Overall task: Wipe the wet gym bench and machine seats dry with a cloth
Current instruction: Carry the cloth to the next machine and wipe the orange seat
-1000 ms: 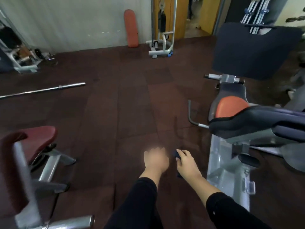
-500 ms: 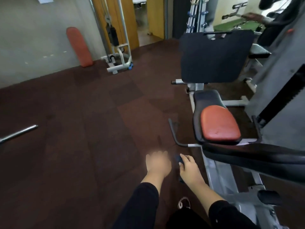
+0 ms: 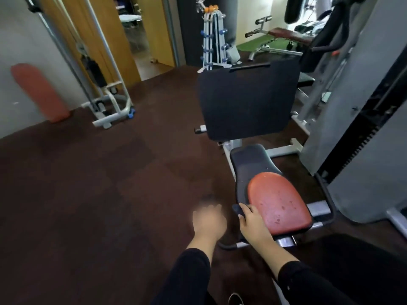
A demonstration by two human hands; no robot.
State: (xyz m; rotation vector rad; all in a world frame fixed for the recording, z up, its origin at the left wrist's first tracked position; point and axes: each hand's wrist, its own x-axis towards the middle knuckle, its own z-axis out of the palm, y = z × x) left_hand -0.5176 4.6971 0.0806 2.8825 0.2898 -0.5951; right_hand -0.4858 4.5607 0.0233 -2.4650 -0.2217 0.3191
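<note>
A machine seat (image 3: 278, 206) with an orange-red pad on a black base stands at the right, dotted with small wet spots. Behind it rises a large black back pad (image 3: 247, 102). My right hand (image 3: 253, 224) grips a small dark cloth (image 3: 237, 209) right at the seat's left front edge. My left hand (image 3: 209, 221) hangs blurred over the floor just left of the cloth, fingers curled, holding nothing that I can see.
Dark rubber floor (image 3: 99, 194) spreads to the left. A cable machine frame (image 3: 105, 100) and an orange pad (image 3: 40, 93) stand at the far wall. A grey weight-stack housing (image 3: 363, 150) is to the right, a dumbbell rack (image 3: 212, 38) and a bench (image 3: 286, 34) behind.
The view has swung right and closer to the seat. The orange pad now lies beside my right hand, which still holds the cloth. Both hands kept their pose.
</note>
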